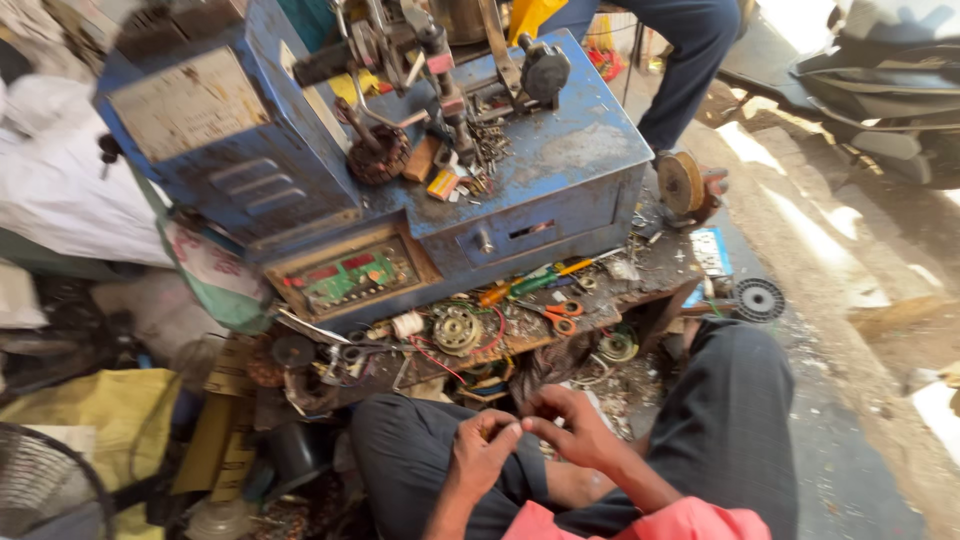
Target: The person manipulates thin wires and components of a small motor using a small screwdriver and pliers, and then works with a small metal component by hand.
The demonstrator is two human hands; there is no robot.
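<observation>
Head view: person sits cross-legged on the ground, both hands together low centre, over the lap. Left hand (483, 452) and right hand (575, 432) meet fingertip to fingertip, fingers curled and pinched as if on something very small; whatever is between them is too small to make out, so can't tell what is gripped, if anything. Just ahead of the hands, a cluttered low wooden board (640, 280) carries orange-handled scissors (557, 313), a green-handled screwdriver (535, 283), a round metal motor part (456, 329) and loose red wire (440, 358). Behind it stands a worn blue machine (560, 170) with a green circuit board (350, 278) exposed in its front and a copper-wound armature (378, 155) on top. Grinding wheel (681, 182) sits at the machine's right. Another person's dark trouser leg (685, 60) at top. Fan grille (45, 490) bottom left.
</observation>
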